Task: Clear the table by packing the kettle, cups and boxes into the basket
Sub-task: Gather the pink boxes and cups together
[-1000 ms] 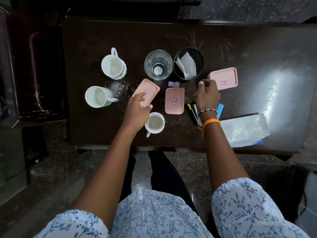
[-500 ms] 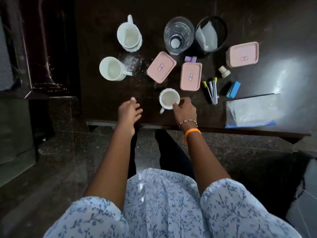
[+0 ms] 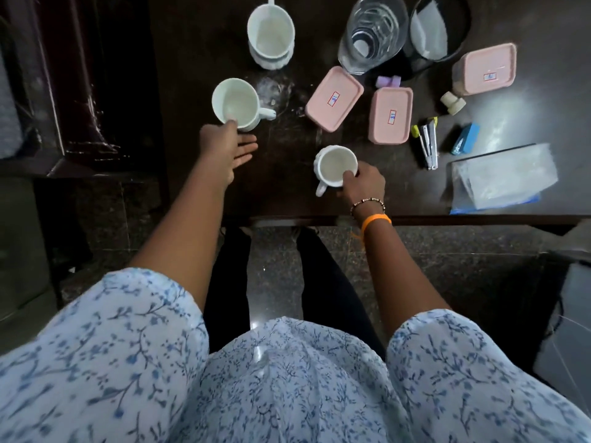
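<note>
Three white cups stand on the dark table (image 3: 281, 174). My right hand (image 3: 364, 185) grips the rim of the nearest cup (image 3: 334, 166), whose handle points toward me. My left hand (image 3: 228, 147) is spread open, its fingertips touching the near rim of the left cup (image 3: 235, 103). The third cup (image 3: 270, 35) stands farther back. Three pink lidded boxes lie to the right: one angled (image 3: 334, 99), one straight (image 3: 390, 115), one at the far right (image 3: 486, 70). No basket or kettle is in view.
A clear glass (image 3: 372, 33) and a black round container (image 3: 439, 27) with white paper stand at the back. A stapler (image 3: 427, 145), blue box (image 3: 465, 139), small cream cap (image 3: 452, 103), purple piece (image 3: 388, 81) and plastic bag (image 3: 502, 177) lie right. A dark bench (image 3: 80, 91) is left.
My left hand has moved forward from the table edge to the left cup's rim. My right hand stays on the near cup. The camera has leaned closer to the table.
</note>
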Tool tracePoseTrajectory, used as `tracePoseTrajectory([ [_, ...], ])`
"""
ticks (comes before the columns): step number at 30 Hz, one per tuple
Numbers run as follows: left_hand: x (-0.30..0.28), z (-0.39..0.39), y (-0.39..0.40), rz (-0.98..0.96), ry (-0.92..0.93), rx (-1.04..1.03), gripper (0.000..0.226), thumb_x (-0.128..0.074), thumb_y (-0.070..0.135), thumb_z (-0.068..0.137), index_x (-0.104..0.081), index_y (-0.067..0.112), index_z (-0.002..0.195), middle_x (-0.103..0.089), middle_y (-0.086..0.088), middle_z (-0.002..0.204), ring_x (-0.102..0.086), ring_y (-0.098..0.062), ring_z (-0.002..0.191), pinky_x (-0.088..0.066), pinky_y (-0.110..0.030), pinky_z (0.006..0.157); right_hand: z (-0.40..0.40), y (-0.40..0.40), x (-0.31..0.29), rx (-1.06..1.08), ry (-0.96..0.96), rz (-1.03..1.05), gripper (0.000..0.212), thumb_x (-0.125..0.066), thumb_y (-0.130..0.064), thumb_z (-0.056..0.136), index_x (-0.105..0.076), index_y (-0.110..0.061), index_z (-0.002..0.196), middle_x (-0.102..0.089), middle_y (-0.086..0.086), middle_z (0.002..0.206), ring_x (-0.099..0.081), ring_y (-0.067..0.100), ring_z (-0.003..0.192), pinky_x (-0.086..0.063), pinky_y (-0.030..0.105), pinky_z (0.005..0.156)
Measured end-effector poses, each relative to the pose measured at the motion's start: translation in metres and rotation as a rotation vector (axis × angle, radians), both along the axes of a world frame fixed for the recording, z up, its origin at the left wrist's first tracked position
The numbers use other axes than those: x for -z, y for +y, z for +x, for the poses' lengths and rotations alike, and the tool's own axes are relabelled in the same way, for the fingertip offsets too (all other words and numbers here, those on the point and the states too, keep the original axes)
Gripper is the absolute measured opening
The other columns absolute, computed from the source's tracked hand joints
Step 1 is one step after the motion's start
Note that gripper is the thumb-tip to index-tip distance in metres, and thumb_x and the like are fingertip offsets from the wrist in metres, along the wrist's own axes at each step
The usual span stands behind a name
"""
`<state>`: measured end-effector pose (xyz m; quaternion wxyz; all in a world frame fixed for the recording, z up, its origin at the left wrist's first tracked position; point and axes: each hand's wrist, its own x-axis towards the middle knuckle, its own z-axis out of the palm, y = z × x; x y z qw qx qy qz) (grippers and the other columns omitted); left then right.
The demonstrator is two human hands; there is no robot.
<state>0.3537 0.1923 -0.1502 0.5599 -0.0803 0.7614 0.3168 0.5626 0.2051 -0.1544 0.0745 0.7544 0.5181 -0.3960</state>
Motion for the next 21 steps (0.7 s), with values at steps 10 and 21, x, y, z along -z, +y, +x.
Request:
tracePoseTrajectory([
  [10,-0.032,-0.048,-0.040,0.097,0.171,0.092,0.019,-0.041,0.006,0.094,-0.054,0.005,0.080,-0.059,-0.013,0.063,-0.061,-0.006,0.038,-0.055,-0.022,0.048,-0.083,-0.026,-0.045,0.008,0.170,0.137,0.016,-0.052,-0.007,0.083,-0.065,0.002,0.083,-0.060,0.014,0.075,-0.053,0.022,0.074,-0.032,0.027,0.061],
  [21,-0.153,-0.200,-0.158,0.190,0.694,-0.006,0.020,-0.056,0.014,0.086,-0.066,0.001,0.074,-0.068,-0.005,0.064,-0.070,-0.018,0.054,-0.059,-0.031,0.052,-0.271,-0.031,-0.146,-0.165,0.659,0.158,0.016,-0.052,-0.004,0.088,-0.065,-0.011,0.083,-0.056,-0.016,0.055,-0.048,-0.002,0.049,-0.037,0.012,0.047],
])
